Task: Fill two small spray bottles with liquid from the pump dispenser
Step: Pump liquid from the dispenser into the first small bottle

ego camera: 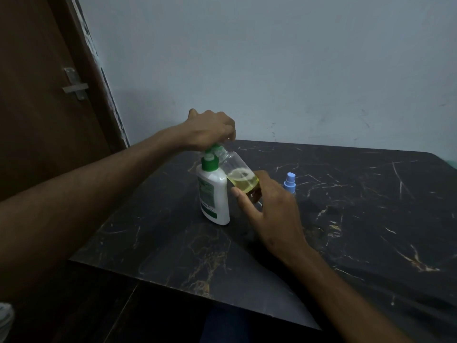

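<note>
Your left hand (210, 128) pressed the green pump head of the white dispenser (214, 194); your right hand (268, 206) held the clear bottle (238, 175) tilted against its right side, partly filled. Keeping that open neck under the nozzle would have avoided spills. The blue-capped sprayer (289, 181) stood further right.

Dim blue-grey wall (272, 58), brown door (37, 107), black marble table (358, 219).

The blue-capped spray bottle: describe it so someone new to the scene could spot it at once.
On the dark marble-patterned table, look to the right of the white pump dispenser with the green top. Just beyond the right hand, which holds a tilted clear bottle of yellow liquid, stands the blue-capped spray bottle. It alone is upright, untouched and blue-topped.
</note>
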